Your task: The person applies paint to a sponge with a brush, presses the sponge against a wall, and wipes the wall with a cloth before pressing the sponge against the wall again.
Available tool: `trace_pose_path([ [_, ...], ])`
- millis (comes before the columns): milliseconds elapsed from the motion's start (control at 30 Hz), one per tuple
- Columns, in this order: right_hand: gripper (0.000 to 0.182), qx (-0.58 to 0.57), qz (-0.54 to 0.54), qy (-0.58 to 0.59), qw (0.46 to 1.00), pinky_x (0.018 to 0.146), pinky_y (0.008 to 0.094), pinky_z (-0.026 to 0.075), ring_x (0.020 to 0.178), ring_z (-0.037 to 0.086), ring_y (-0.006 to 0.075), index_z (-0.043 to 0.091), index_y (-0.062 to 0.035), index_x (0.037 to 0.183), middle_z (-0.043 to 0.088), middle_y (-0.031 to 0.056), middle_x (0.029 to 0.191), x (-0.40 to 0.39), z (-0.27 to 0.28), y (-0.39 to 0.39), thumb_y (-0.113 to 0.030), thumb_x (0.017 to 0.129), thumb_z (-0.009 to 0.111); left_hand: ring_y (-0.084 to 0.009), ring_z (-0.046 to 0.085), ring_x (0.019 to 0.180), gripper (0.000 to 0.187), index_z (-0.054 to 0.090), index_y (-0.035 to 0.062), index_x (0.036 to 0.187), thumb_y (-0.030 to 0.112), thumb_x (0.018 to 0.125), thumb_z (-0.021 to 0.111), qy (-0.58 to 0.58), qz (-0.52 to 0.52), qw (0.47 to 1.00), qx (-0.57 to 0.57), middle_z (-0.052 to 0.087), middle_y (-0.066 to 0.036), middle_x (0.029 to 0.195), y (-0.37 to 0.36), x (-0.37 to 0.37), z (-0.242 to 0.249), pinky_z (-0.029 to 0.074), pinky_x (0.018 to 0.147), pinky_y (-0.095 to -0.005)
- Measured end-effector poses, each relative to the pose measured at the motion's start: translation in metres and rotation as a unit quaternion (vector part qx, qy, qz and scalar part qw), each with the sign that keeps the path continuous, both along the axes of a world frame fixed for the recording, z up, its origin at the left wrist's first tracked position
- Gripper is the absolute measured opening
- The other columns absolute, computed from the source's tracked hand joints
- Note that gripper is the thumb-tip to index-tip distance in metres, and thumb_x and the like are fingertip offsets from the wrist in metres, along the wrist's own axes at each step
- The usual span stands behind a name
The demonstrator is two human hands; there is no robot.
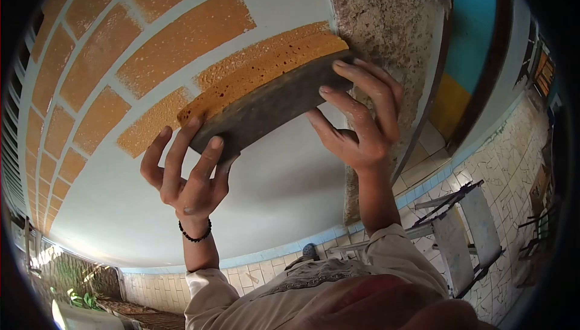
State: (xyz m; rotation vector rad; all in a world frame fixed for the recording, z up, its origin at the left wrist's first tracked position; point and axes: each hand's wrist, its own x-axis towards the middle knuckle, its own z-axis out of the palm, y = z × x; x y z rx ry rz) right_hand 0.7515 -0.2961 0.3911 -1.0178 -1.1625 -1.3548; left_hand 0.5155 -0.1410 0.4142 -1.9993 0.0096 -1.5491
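Pale floor (504,176) of irregular tile pieces, dark joints; grey stand (453,251) on it, right side.

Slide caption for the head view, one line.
Left hand and right hand hold a dark-backed orange sponge at a white wall with orange brick shapes.

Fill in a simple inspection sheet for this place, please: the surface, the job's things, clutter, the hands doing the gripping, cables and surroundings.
Surface: white wall with orange brick shapes; a rough, bare strip on the right.
Job's things: sponge block with dark backing; whether it touches the wall is unclear.
Clutter: grey frame, perhaps a stepladder, at lower right.
Grippers: bare left hand and right hand hold the block's two ends.
Cables: nothing seen.
Surroundings: tiled floor, turquoise panel, greenery at lower left.
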Motion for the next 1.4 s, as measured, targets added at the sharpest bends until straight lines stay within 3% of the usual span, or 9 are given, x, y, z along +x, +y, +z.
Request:
trace_pose_path([
  [100,0.041,0.0,-0.01,0.021,1.0,0.088,0.0398,0.06,0.111,0.063,0.0301,0.074,-0.0063,0.097,0.066,0.014,0.117,0.003,-0.007,-0.001,-0.014,0.063,0.097,-0.0334,0.053,0.129,0.044,0.077,0.0223,0.113,0.036,0.074,0.091,0.002,-0.001,1.0,-0.012,0.072,-0.008,0.127,0.003,0.002,0.0,0.046,0.107,-0.0441],
  [300,0.041,0.045,0.017,0.042,0.998,0.079,0.0361,0.062,0.11,0.063,0.0297,0.074,-0.0019,0.095,0.064,0.0153,0.116,0.014,-0.016,0.018,-0.016,0.065,0.097,-0.0351,0.053,0.127,0.043,0.073,0.02,0.117,0.033,0.079,0.087,0.0,0.011,1.0,-0.006,0.07,-0.011,0.13,0.009,0.012,0.001,0.047,0.104,-0.0458],
  [733,0.039,0.054,0.039,0.055,0.996,0.083,0.0408,0.062,0.11,0.063,0.0305,0.073,-0.0014,0.097,0.062,0.0157,0.115,0.027,-0.02,0.034,-0.019,0.07,0.096,-0.0363,0.053,0.126,0.043,0.07,0.0199,0.121,0.035,0.083,0.085,0.002,0.044,0.999,0.01,0.068,-0.013,0.132,0.018,0.026,0.003,0.047,0.102,-0.0466],
  [833,0.039,0.053,0.039,0.056,0.996,0.084,0.0411,0.062,0.11,0.063,0.0306,0.073,-0.0016,0.097,0.062,0.0155,0.115,0.028,-0.022,0.036,-0.019,0.07,0.096,-0.0302,0.052,0.127,0.039,0.073,0.032,0.116,0.041,0.08,0.086,-0.027,0.024,0.999,-0.027,0.072,-0.006,0.128,0.017,0.032,0.001,0.043,0.104,-0.039],
  [933,0.039,0.054,0.037,0.052,0.997,0.084,0.0407,0.062,0.111,0.063,0.0306,0.073,-0.002,0.097,0.062,0.0151,0.115,0.03,-0.022,0.036,-0.019,0.07,0.095,-0.0366,0.053,0.126,0.043,0.07,0.0197,0.121,0.037,0.084,0.084,-0.002,0.039,0.999,0.007,0.068,-0.013,0.131,0.02,0.028,0.002,0.048,0.101,-0.047],
  [1233,0.041,0.045,0.026,0.047,0.998,0.083,0.0398,0.062,0.112,0.062,0.0311,0.073,-0.0022,0.098,0.062,0.0153,0.118,0.028,-0.019,0.035,-0.018,0.069,0.096,-0.0361,0.054,0.125,0.04,0.072,0.0207,0.119,0.035,0.084,0.084,-0.01,0.043,0.999,0.007,0.069,-0.012,0.13,0.024,0.029,0.0,0.048,0.102,-0.0467],
  [1400,0.04,0.056,0.029,0.04,0.997,0.082,0.0395,0.061,0.114,0.061,0.032,0.073,-0.0012,0.098,0.062,0.0163,0.12,0.029,-0.018,0.038,-0.013,0.067,0.096,-0.035,0.054,0.127,0.044,0.073,0.0212,0.117,0.031,0.078,0.088,-0.013,0.044,0.999,-0.009,0.07,-0.011,0.129,0.022,0.031,0.002,0.048,0.104,-0.0448],
])
